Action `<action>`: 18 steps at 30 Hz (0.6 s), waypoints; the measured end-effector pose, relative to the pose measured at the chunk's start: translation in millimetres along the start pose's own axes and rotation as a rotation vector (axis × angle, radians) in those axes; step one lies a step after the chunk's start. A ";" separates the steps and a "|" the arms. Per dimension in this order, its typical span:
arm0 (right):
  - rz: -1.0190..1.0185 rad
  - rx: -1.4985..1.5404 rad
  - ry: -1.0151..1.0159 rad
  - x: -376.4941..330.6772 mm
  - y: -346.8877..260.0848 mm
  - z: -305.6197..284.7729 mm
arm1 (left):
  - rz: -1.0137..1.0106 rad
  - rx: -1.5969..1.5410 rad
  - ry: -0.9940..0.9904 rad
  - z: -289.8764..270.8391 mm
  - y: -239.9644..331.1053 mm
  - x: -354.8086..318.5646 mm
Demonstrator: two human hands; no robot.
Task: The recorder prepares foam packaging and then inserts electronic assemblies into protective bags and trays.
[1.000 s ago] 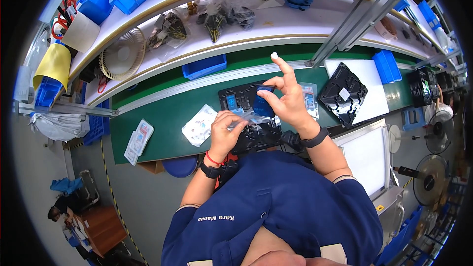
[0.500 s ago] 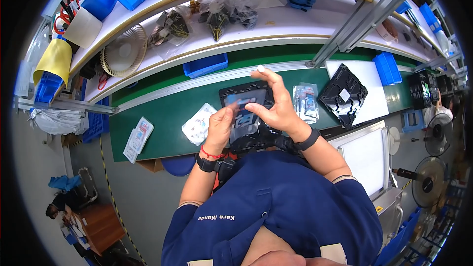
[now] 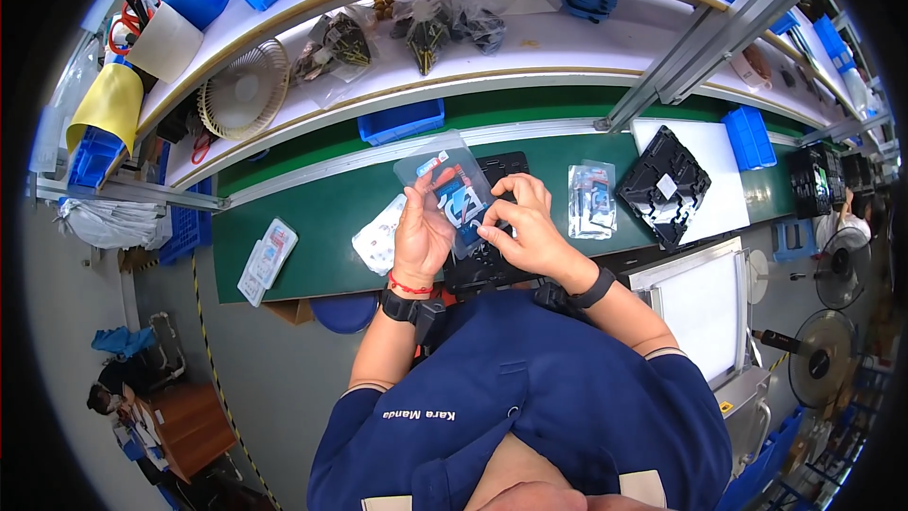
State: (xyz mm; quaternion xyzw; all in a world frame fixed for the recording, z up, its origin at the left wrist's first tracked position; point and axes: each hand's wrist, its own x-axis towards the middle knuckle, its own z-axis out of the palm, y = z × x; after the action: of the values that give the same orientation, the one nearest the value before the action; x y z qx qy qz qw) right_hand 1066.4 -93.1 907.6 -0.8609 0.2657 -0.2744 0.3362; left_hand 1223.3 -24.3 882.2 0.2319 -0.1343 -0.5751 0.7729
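Observation:
My left hand holds up a clear plastic sheet with blue, white and red print. Its fingers lie behind the sheet and show through it, the thumb at the near left edge. At the sheet's right edge is my right hand, its thumb and forefinger pinched together. What lies between those two fingertips is too small to make out. Below both hands rests a black tray, largely covered by them. Left of my left hand lies a pile of white printed pieces.
Printed flat packs and a black moulded frame lie to the right, near a blue bin. More clear printed pieces lie at the green table's left end. A shelf with bagged parts spans the back.
The clear sheet has risen off the black tray into my left hand. My right hand has come down and inward from a raised, spread pose to a pinch at the sheet's edge.

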 end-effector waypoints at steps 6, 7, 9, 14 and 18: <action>-0.137 -0.171 -0.019 1.5 -1.7 1.1 | 0.006 0.025 -0.014 2.3 0.5 -0.5; -0.167 -0.207 -0.009 2.3 -3.1 1.2 | 0.008 0.025 -0.012 1.2 0.4 -0.8; -0.197 -0.243 0.000 3.4 -4.0 2.8 | -0.001 0.013 -0.008 -1.2 -0.8 -1.3; -0.199 -0.360 0.084 4.4 -4.7 8.7 | 0.005 0.051 -0.036 3.5 -4.8 -4.1; -0.150 -0.394 0.145 2.7 -3.2 4.5 | -0.005 -0.004 -0.030 2.7 -3.8 -5.5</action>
State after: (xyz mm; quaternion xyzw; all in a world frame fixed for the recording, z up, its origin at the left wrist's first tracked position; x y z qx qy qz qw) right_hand 1072.1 -90.9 908.0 -0.9054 0.2728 -0.3024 0.1202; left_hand 1217.2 -20.5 882.8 0.2219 -0.1440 -0.5807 0.7700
